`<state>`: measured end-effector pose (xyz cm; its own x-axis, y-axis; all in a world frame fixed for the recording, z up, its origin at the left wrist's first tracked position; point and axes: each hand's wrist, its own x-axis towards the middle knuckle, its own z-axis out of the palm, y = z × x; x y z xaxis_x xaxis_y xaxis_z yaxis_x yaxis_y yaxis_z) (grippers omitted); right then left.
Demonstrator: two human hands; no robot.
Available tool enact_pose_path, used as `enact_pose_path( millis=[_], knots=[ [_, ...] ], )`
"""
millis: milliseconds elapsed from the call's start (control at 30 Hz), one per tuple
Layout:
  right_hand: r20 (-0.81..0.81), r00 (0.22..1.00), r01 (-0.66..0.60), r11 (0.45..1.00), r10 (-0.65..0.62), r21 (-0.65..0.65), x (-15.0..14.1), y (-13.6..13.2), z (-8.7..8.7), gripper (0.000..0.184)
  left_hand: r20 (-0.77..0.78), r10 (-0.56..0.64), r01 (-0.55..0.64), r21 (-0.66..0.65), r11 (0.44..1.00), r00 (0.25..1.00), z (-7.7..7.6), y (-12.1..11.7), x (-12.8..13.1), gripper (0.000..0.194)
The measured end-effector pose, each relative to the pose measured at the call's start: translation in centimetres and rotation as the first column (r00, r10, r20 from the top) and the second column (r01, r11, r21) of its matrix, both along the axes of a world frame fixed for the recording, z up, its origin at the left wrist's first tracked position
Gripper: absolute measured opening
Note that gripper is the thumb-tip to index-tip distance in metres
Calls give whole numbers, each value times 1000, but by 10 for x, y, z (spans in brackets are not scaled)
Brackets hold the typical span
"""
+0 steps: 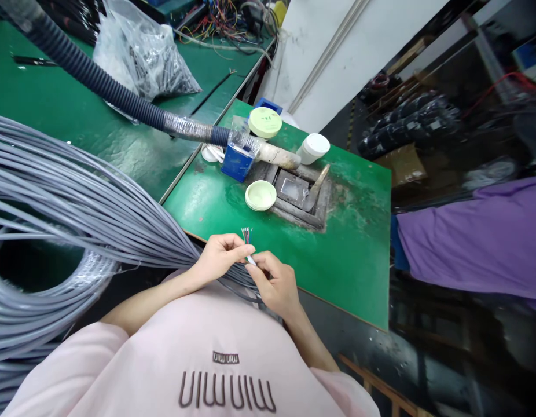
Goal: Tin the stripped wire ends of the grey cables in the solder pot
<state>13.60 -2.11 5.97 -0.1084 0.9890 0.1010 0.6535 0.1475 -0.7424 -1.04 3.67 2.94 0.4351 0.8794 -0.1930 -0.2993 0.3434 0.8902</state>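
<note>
Between my two hands is the end of a grey cable [251, 260], with several thin coloured wires fanning upward from its cut sheath. My left hand [222, 253] pinches it near the base of the wires. Just below, my right hand [274, 282] grips the sheath between thumb and fingers. A thick bundle of grey cables [133, 220] sweeps in from the left and passes under my hands. Beyond my fingertips sits a shallow pale-green dish [260, 196], beside a square solder pot [294, 188] with a stick-like tool [316, 188] resting on it.
A ribbed extraction hose [94, 69] crosses the green table [350, 249] and ends above the pot by a blue box [237, 162]. Nearby stand a white tub [314, 147] and a round green-lidded tin [265, 121]. A plastic bag [142, 52] lies farther back. Purple cloth [476, 237] shows at right.
</note>
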Motion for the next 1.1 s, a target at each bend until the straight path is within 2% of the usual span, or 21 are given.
enact_pose_path(
  millis=[533,667,800,867,967,1100],
  knots=[
    [-39,999,23,1000,-23,-12,3,-6,-1,14,-15,-32,32,-21,999,999,2,-3,3,34],
    [-15,999,38,999,-38,-7,2,-5,0,16,39,13,-12,-40,999,999,0,-3,6,32],
    [31,996,81,997,-81,19,1,-6,-3,15,83,75,-69,-72,995,994,-5,-1,9,31],
    [66,993,96,992,-101,81,1,-6,-6,23,98,88,-79,-97,992,991,-6,1,10,32],
    [180,982,28,986,-59,167,5,-3,-8,41,101,91,-80,-112,990,991,-7,2,11,33],
    [326,945,-66,986,11,156,8,3,-7,44,78,93,-84,-110,990,993,-8,3,12,33]
  ],
)
